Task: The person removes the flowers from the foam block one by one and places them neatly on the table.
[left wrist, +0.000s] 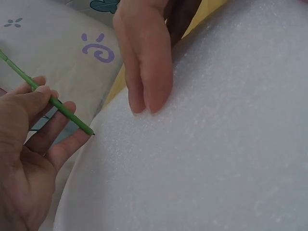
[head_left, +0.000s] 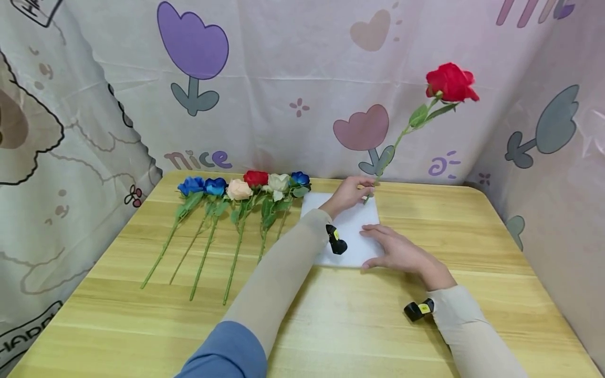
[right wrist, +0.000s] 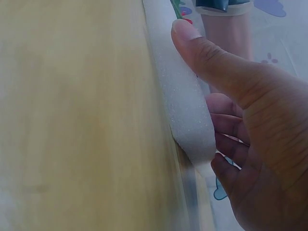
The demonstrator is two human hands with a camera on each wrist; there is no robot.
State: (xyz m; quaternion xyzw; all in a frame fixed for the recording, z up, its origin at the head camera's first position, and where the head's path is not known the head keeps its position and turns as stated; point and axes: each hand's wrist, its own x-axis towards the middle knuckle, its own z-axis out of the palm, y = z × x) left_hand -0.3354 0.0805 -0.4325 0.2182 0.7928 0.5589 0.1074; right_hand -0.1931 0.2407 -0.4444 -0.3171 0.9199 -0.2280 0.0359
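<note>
My left hand [head_left: 348, 195] pinches the lower stem of a red artificial rose [head_left: 451, 83] between thumb and fingers. The bloom leans up to the right, and the green stem's cut end [left wrist: 89, 130] points down just above a white foam block [head_left: 347, 247]. The foam lies flat on the table. My right hand [head_left: 402, 253] rests at the block's right side, thumb and fingers spread apart and touching the foam. In the right wrist view its thumb [right wrist: 207, 50] lies along the foam's edge, with the other fingers partly behind it.
Left of the foam, several artificial roses lie in a row: blue [head_left: 191, 185], cream [head_left: 239, 189], red [head_left: 256, 179] and white [head_left: 278, 184] among them. Their stems point toward the near side of the wooden table [head_left: 368, 325]. A patterned cloth [head_left: 283, 63] hangs behind it.
</note>
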